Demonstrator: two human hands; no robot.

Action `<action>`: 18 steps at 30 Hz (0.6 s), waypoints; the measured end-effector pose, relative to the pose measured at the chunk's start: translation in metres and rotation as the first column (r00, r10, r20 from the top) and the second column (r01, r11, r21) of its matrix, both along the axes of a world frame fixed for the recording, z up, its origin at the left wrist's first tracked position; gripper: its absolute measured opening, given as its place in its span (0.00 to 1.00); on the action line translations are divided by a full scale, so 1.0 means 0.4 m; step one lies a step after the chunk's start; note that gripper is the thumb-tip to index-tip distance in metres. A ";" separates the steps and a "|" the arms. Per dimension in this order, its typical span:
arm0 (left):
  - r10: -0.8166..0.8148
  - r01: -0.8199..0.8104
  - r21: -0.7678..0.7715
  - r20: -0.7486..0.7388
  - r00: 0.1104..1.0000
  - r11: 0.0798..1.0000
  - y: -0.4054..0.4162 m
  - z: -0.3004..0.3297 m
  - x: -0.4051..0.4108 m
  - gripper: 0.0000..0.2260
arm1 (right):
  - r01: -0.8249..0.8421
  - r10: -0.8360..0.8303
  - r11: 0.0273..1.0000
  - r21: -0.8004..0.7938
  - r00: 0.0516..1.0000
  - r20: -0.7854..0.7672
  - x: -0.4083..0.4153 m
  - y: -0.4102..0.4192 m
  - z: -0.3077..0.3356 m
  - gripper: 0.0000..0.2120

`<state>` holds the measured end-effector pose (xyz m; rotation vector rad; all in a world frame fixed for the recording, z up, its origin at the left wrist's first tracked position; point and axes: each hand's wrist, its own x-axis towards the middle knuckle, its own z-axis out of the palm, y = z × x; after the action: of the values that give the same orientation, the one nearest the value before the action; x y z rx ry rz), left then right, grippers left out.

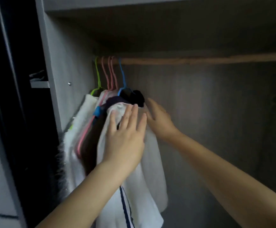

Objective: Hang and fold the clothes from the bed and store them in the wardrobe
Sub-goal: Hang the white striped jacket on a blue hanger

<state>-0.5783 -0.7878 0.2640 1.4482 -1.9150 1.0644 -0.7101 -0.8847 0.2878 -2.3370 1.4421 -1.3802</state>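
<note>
We look into a grey wardrobe compartment (216,112) whose back panel shows a faint wood grain and lies in dim light, brighter toward the middle and darker at the right. A flat shelf board (150,7) closes it above. At the left stands a grey side panel (63,66) with a small metal screw (69,83). Beyond it we see a dark gap (15,79) and a narrow shelf (39,84) carrying something dark, too blurred to name.
</note>
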 end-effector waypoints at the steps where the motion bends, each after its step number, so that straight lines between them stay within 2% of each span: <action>1: -0.034 0.034 0.074 0.007 0.999 0.997 -0.001 -0.018 -0.031 0.29 | 0.112 -0.112 0.994 -0.013 0.988 -0.108 -0.057 0.018 -0.046 0.27; 4: -0.064 0.079 0.325 -0.055 0.996 0.942 -0.027 -0.097 -0.141 0.28 | 0.387 -0.366 0.922 -0.010 0.863 -0.348 -0.245 0.109 -0.187 0.26; 6: -0.125 0.132 0.430 -0.043 0.991 0.893 -0.032 -0.176 -0.236 0.27 | 0.498 -0.436 0.866 0.044 0.796 -0.420 -0.375 0.196 -0.279 0.25; 9: -0.323 0.274 0.578 -0.019 0.946 0.768 0.027 -0.308 -0.417 0.25 | 0.641 -0.513 0.744 0.188 0.728 -0.455 -0.556 0.373 -0.420 0.24; 14: -0.626 0.495 0.693 -0.081 0.776 0.523 0.228 -0.477 -0.701 0.19 | 0.797 -0.624 0.462 0.388 0.604 -0.497 -0.743 0.727 -0.631 0.23; 18: -0.791 0.580 0.762 -0.151 0.592 0.289 0.462 -0.593 -0.897 0.17 | 0.801 -0.689 0.224 0.555 0.533 -0.492 -0.832 1.056 -0.772 0.21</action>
<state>-0.9369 -0.6030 0.0269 0.5188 -2.9724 -0.0620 -1.0430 -0.4624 -0.0211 -1.1521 2.7193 -0.3737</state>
